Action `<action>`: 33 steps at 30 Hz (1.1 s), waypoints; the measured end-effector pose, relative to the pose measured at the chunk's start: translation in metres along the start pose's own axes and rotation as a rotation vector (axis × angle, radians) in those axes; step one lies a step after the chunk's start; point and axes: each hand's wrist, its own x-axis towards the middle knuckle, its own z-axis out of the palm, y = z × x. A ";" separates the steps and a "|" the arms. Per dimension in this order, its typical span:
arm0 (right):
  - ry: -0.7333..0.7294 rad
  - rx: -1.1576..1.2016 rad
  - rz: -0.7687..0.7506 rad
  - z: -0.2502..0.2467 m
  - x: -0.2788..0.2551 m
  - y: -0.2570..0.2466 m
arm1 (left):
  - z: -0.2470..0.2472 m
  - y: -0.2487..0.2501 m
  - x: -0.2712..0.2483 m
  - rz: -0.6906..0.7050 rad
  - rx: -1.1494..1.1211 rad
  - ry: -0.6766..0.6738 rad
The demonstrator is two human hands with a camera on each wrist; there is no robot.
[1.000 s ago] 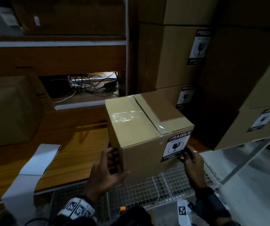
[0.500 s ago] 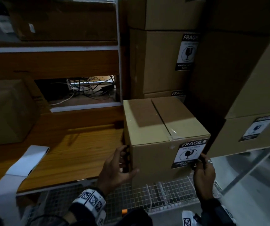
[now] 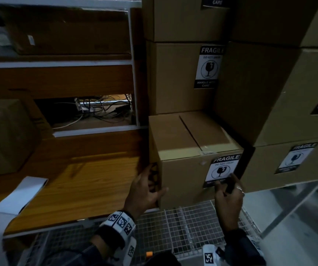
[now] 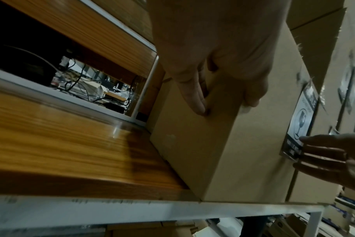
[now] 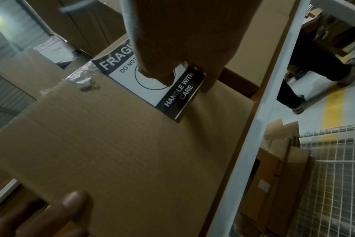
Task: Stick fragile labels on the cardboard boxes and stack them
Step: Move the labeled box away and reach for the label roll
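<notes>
A taped cardboard box stands at the right end of the wooden shelf, tucked against the stacked boxes. A black-and-white fragile label is stuck on the upper right of its front face. My left hand wraps the box's front-left corner, fingers on the side face and thumb on the front. My right hand presses its fingertips on the label, near the label's lower right edge.
Labelled boxes are stacked to the right and behind. A white label backing strip hangs off the shelf's left front. A wire mesh basket sits below the shelf edge. Another box stands far left. A person's legs show beyond the shelf post.
The box has slid right and back along the shelf until it sits against the stack. Both hands travelled with it, keeping their places on the corner and the label.
</notes>
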 end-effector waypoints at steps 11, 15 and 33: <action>0.007 0.057 0.056 0.007 0.006 0.009 | 0.004 -0.003 0.011 -0.025 -0.028 -0.053; 0.006 0.016 0.038 0.004 0.010 0.012 | 0.011 -0.002 0.016 -0.061 -0.057 -0.094; -0.474 -0.266 0.011 0.050 -0.098 0.020 | -0.096 -0.075 -0.039 -0.178 0.084 0.194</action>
